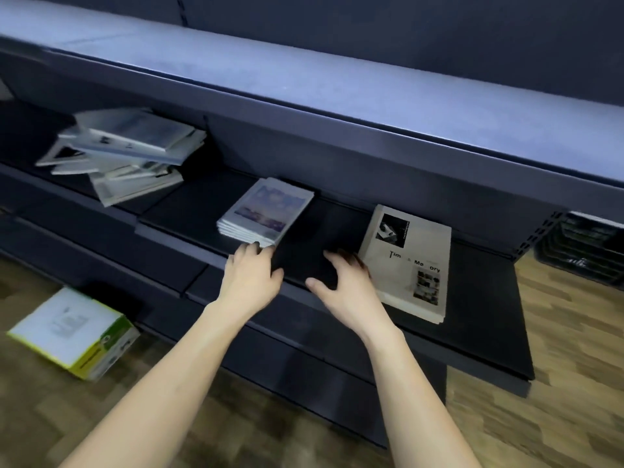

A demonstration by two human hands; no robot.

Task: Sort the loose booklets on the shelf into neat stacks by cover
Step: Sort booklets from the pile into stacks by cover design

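Note:
On the dark shelf (pixel 189 211) lie three groups of booklets. A messy heap of loose booklets (pixel 125 150) sprawls at the left. In the middle sits a neat stack with a pale photo cover (pixel 266 211). At the right lies a beige stack titled "Time & Memory" (pixel 410 261). My left hand (pixel 251 275) reaches to the near corner of the middle stack, fingertips touching its edge. My right hand (pixel 341 282) hovers over the bare shelf, fingers loosely spread beside the left edge of the beige stack, holding nothing.
A grey upper shelf (pixel 304 82) overhangs the booklets. A white and green cardboard box (pixel 72 332) lies on the wooden floor (pixel 557 383) at the lower left. Dark crates (pixel 587 248) stand at the far right, behind the shelf's end.

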